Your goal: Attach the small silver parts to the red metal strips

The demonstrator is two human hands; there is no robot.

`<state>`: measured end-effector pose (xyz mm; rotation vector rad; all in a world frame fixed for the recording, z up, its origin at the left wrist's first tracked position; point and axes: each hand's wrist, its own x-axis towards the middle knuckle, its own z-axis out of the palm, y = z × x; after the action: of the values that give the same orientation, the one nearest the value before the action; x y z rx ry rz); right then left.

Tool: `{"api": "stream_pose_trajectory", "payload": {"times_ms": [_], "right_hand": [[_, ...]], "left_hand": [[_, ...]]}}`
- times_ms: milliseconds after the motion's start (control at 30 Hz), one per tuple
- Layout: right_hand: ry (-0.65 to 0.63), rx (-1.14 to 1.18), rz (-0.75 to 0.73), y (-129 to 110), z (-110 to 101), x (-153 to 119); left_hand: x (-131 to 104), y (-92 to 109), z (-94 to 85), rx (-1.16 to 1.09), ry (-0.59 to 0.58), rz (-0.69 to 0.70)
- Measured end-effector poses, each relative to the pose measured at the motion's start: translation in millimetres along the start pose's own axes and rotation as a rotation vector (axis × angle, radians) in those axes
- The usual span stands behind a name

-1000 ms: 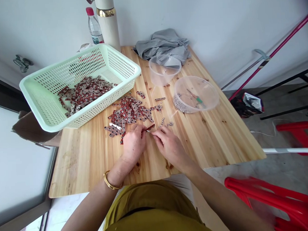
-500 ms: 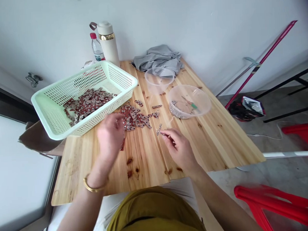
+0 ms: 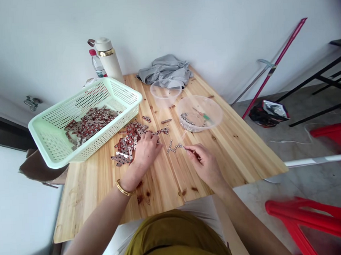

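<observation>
My left hand point(image 3: 147, 148), a gold bracelet at its wrist, is over the right side of a pile of small reddish-brown and silver strips point(image 3: 127, 143). Its fingers are curled downward; what lies under them is hidden. My right hand point(image 3: 202, 162) pinches a thin metal tool whose tip reaches a row of small silver pieces point(image 3: 174, 146) on the wooden table point(image 3: 167, 181). Behind that hand stands a round clear tub point(image 3: 212, 112) with small silver pieces and a green-handled item inside. A single strip point(image 3: 166, 121) lies left of the tub.
A pale green basket point(image 3: 102, 140) holding many more strips stands at the left. Farther back are another clear tub point(image 3: 165, 93), a grey cloth point(image 3: 167, 66), a white flask point(image 3: 111, 64) and a small bottle point(image 3: 98, 64). Red stools point(image 3: 312, 219) stand on the floor at the right.
My left hand has moved right, from beside the basket to the pile's right side. My right hand has shifted slightly, and the small silver pieces now lie more spread out. The view has shifted a little.
</observation>
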<state>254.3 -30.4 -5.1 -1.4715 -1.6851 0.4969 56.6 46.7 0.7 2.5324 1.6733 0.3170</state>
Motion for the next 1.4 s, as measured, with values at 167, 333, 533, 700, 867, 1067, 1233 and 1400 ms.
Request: {"api": "stream_pose_trajectory", "payload": {"times_ms": [167, 333, 533, 700, 867, 1067, 1233, 1400], "right_hand": [[-0.013, -0.011, 0.007, 6.8, 3.4, 2.7], [-0.03, -0.172, -0.009, 26.2, 4.6, 21.2], [-0.179, -0.304, -0.043, 30.0, 7.1, 44.9], [-0.256, -0.392, -0.006, 29.8, 12.0, 60.3], [-0.296, -0.38, -0.08, 21.5, 14.7, 67.5], [-0.278, -0.188, -0.299, 3.9, 34.5, 46.4], [-0.334, -0.242, -0.334, 3.6, 45.7, 37.8], [-0.305, -0.151, -0.32, 4.1, 43.2, 38.7]], "left_hand": [[-5.6, -14.5, -10.1, 0.041, 0.065, 0.04], [-32.4, -14.5, -15.7, -0.202, 0.2, -0.176], [-62.2, 0.5, -6.3, -0.55, 0.05, -0.306], [-63.8, 0.7, -2.1, -0.619, 0.039, -0.328], [-59.2, -2.1, -3.7, -0.567, 0.069, -0.267], [-51.6, -3.6, -6.8, -0.484, -0.008, -0.317], [-45.5, -7.5, -9.6, -0.523, -0.056, -0.322], [-43.8, -9.1, -6.8, -0.52, -0.053, -0.343]]}}
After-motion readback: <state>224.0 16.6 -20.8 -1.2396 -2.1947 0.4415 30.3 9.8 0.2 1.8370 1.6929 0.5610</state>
